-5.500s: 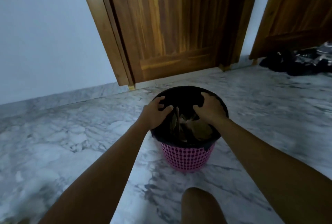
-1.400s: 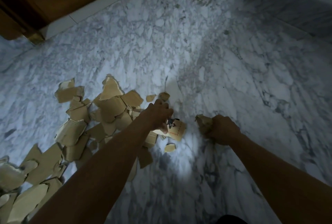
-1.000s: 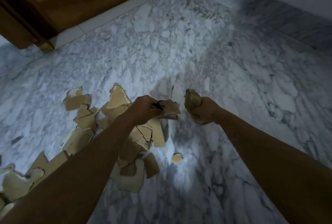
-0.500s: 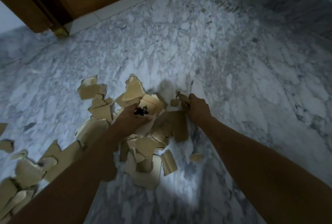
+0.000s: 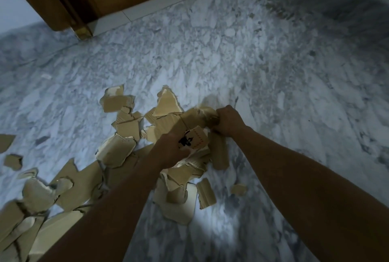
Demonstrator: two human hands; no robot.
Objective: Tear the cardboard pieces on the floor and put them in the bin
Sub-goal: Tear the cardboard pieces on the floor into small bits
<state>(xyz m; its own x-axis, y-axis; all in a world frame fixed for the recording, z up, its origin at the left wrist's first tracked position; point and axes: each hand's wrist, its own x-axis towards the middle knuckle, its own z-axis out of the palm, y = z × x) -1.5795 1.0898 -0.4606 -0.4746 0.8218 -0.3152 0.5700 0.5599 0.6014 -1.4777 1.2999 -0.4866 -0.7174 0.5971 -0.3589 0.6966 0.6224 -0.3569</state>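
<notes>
Several torn brown cardboard pieces [image 5: 117, 152] lie scattered over the marble floor, from the lower left up to the middle. My left hand [image 5: 170, 148] is closed on a pale printed cardboard piece [image 5: 194, 139] with a black mark and a red dashed line. My right hand [image 5: 228, 119] grips a crumpled brown cardboard piece [image 5: 207, 114] just beyond it, over the heap. Both hands are close together above the pile. The bin is out of view.
A wooden door and its frame [image 5: 69, 3] stand at the top left, with a white threshold strip [image 5: 160, 3]. Grey-white marble floor [image 5: 273, 72] stretches to the right and front. Small loose scraps [image 5: 239, 189] lie near my right forearm.
Both hands have come together over the heap with their cardboard pieces; 5.5 s ago they were pressing cardboard into the pink bin.
</notes>
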